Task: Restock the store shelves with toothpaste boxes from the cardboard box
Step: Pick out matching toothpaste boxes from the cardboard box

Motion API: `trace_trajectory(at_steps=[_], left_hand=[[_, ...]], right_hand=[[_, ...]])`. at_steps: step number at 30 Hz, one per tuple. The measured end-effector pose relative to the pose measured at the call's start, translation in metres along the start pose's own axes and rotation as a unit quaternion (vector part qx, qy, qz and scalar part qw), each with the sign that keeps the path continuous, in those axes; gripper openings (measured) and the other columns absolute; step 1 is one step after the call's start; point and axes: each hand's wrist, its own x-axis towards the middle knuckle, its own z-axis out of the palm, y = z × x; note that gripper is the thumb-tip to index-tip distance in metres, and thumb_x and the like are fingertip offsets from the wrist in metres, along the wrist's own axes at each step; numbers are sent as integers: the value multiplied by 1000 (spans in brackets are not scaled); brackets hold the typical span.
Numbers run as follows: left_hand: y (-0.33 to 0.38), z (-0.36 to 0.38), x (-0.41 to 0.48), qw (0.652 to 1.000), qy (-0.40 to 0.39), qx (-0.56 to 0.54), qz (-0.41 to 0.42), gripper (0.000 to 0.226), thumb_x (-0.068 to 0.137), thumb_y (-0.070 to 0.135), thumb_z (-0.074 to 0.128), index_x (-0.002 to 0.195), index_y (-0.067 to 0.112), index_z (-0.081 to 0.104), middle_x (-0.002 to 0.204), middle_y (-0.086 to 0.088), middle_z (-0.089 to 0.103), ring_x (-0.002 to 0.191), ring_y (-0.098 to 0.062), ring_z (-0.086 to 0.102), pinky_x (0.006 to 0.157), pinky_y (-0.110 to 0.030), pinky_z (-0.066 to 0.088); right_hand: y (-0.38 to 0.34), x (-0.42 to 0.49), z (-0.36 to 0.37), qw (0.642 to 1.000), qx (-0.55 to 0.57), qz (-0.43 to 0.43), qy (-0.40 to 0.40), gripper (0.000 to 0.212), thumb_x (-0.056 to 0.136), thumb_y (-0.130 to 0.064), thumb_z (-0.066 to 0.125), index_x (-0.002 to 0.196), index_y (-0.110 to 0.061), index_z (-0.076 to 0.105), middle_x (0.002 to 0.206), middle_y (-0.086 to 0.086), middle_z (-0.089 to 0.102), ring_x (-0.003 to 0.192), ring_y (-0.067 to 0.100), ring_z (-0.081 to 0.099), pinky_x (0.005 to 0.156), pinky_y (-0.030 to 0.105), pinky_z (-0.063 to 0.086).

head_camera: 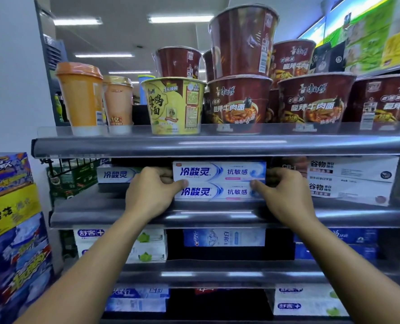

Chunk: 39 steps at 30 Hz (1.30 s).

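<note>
Two white-and-blue toothpaste boxes lie stacked on the second shelf (217, 217): an upper box (219, 171) and a lower box (215, 192). My left hand (151, 191) grips the stack's left end, thumb on the front where the two boxes meet. My right hand (285, 194) grips the right end the same way. A matching toothpaste box (116, 175) sits further left on the same shelf. The cardboard box is out of view.
White toothpaste boxes (351, 181) stand right of the stack. The top shelf (217, 146) carries instant-noodle cups (238, 101) and drink cups (81, 94). Lower shelves hold more toothpaste (223, 237). Stacked colourful cartons (11, 230) stand at the left.
</note>
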Motion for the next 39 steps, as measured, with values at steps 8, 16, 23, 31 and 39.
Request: trace_trajectory(at_steps=[8, 16, 23, 31, 39], left_hand=[[-12, 6, -29, 979, 155, -23, 127, 48, 89, 40, 74, 133, 28, 60, 119, 18, 59, 114, -12, 57, 94, -33, 47], [-97, 64, -161, 943, 123, -127, 283, 20, 92, 12, 66, 112, 10, 63, 107, 17, 55, 96, -11, 55, 86, -39, 49], [-218, 157, -358, 966, -200, -127, -102, 19, 89, 36, 62, 103, 48, 65, 91, 24, 68, 84, 1, 66, 73, -11, 47], [-338, 267, -610, 800, -445, 17, -402, 24, 90, 23, 71, 103, 43, 64, 92, 20, 71, 92, -13, 69, 85, -29, 53], [-435, 440, -749, 722, -514, 106, -451, 19, 94, 41, 61, 107, 28, 57, 96, 8, 67, 87, -14, 63, 64, -29, 45]], right_hand=[[3, -37, -3, 979, -93, -132, 122, 38, 94, -43, 66, 119, -14, 70, 105, 3, 74, 97, 25, 65, 79, 31, 46], [66, -173, 14, 985, -31, -161, 58, 17, 92, -16, 70, 102, -4, 74, 88, 4, 71, 82, 16, 65, 80, 20, 47], [194, -335, 51, 981, -5, 58, -186, 15, 91, -14, 68, 104, -9, 75, 85, -4, 70, 77, 7, 63, 70, 31, 55], [397, -551, 104, 799, -84, 371, -466, 11, 85, -11, 76, 95, -16, 75, 78, -4, 72, 68, 9, 64, 63, 7, 43], [545, -719, 165, 703, -94, 502, -495, 26, 86, -12, 70, 112, -14, 74, 98, 1, 71, 85, 18, 67, 64, 10, 44]])
